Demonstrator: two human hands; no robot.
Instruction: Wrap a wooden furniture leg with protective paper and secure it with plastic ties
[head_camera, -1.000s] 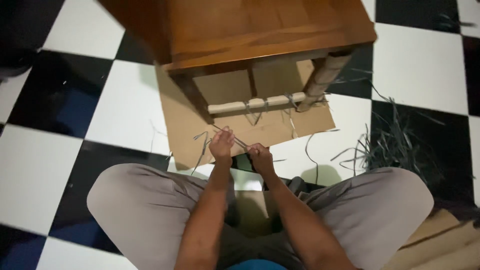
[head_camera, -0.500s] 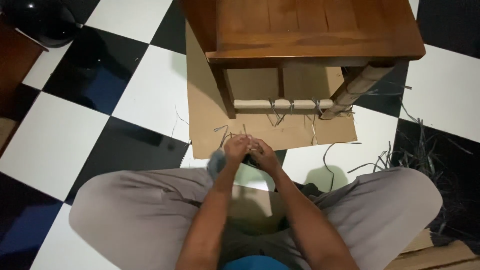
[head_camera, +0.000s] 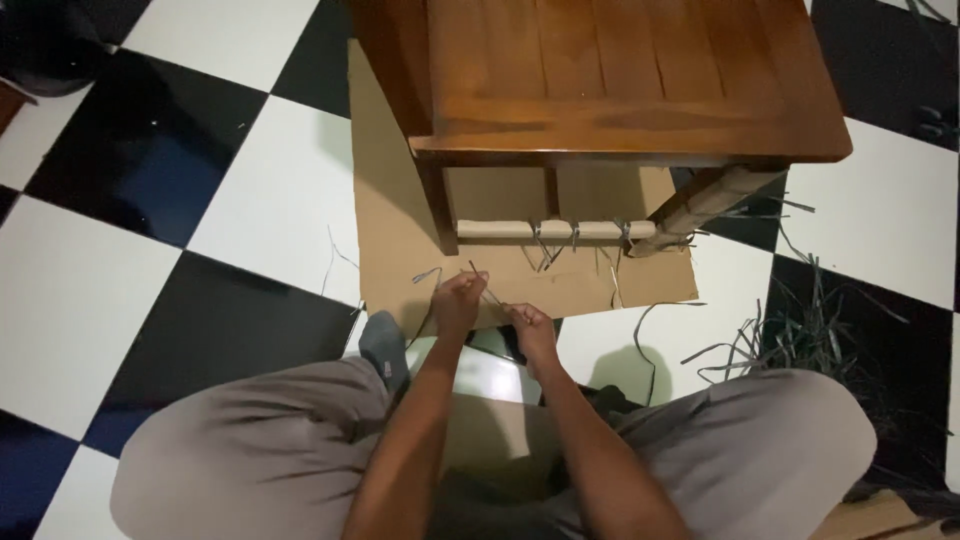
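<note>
My left hand (head_camera: 458, 300) and my right hand (head_camera: 531, 327) are close together over the near edge of a brown cardboard sheet (head_camera: 390, 240). Both pinch a thin grey strip (head_camera: 489, 292) that runs between them. Just beyond stands a brown wooden stool (head_camera: 620, 80). Its lower rung (head_camera: 555, 230) and right leg (head_camera: 705, 200) are wrapped in tan cardboard, with grey strips tied around the rung. I sit cross-legged in grey trousers.
The floor is black and white checkered tile (head_camera: 110, 300). A loose pile of grey strips (head_camera: 800, 330) lies at the right by my knee. A grey sock (head_camera: 383, 345) shows by my left knee. A dark round object (head_camera: 40, 40) sits top left.
The view shifted, so the stool sits more centred. My hands came together half a second ago and have now moved slightly apart, still on the strip.
</note>
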